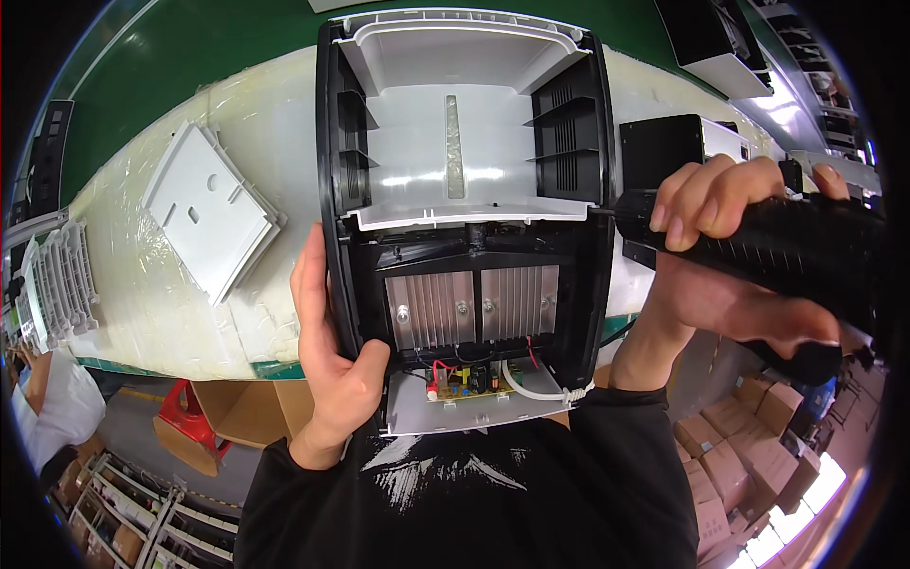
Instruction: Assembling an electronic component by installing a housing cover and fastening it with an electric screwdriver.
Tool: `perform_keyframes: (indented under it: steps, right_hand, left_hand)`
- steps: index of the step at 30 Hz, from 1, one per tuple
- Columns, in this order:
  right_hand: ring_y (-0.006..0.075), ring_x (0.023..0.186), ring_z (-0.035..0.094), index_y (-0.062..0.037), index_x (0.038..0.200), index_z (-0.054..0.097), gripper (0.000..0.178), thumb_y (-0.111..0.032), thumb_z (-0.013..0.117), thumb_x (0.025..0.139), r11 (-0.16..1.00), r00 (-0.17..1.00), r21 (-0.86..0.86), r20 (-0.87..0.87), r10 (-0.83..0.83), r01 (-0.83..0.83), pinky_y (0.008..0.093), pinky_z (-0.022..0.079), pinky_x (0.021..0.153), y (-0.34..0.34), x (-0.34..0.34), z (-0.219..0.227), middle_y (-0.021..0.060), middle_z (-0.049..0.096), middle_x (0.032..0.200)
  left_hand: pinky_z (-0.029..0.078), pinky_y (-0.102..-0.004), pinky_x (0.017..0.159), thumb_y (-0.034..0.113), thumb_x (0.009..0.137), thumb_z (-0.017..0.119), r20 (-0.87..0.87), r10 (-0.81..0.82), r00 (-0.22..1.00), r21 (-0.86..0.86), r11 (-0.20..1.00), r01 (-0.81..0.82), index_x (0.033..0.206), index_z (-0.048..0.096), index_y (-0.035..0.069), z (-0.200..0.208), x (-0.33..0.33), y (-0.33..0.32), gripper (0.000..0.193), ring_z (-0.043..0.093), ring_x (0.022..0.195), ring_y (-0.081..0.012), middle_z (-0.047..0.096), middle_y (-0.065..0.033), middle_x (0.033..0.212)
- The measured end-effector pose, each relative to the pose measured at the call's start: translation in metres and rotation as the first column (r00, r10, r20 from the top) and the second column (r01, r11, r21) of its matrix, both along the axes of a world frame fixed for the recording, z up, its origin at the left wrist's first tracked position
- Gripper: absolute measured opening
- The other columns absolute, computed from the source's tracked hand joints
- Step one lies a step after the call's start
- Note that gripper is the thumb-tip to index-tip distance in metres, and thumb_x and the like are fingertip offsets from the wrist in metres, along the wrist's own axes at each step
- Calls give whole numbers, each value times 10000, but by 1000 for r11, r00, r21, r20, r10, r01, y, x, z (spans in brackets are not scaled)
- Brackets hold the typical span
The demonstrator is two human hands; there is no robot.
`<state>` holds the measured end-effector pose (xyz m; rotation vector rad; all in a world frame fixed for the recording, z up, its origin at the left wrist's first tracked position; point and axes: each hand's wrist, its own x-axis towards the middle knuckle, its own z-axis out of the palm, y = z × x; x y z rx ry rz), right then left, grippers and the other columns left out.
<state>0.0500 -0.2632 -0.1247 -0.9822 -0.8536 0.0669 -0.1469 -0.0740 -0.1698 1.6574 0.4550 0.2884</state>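
Note:
An appliance housing (584,284) with a black frame and white inner walls lies open-faced in front of me. My left hand (336,356) grips its lower left side, fingers along the outside and thumb over the edge. In my right hand (716,228) is a black electric screwdriver (787,251), held nearly level. Its thin bit reaches the frame's right side, by the end of a white crosspiece (474,213); whether it sits in a screw cannot be seen. Below are ribbed metal heat sinks (517,308) and a circuit board (469,384) with red and white wires.
A stack of white panels (204,204) lies left on the plastic-covered bench, and white slatted parts (62,280) sit farther left. Another black unit (659,147) stands right of the housing. Cardboard boxes (749,427) and a red stool (185,417) are beyond the near edge.

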Motion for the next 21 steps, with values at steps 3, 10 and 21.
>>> perform_keyframes:
  steps: [3,10,21]
  right_hand:
    - [172,515,474,-135,1356,274,925,-806,410,734,999,999,-14,23,-30,30,314,423,473,-5,1,-1,83,488,757]
    - [184,536,499,-106,1396,234,960,-785,437,748,998,998,4,-24,61,-61,328,428,494,5,5,4,98,507,748]
    - [194,529,513,10,820,498,720,-708,457,800,959,936,150,223,-271,242,318,424,448,-101,-37,104,87,494,696]
  left_hand:
    - [168,-313,1100,-102,512,354,0,-22,1000,8,1000,22,1423,218,-56,-1,3,0,923,289,1303,-254,291,-153,1367]
    - [181,-337,1110,-109,523,348,31,-4,999,-105,994,7,1433,198,-35,0,0,3,925,295,1300,-253,265,-136,1352]
    - [219,-308,1087,-110,537,354,64,13,998,-142,990,-4,1429,231,-22,0,2,0,905,334,1284,-231,300,-118,1372]
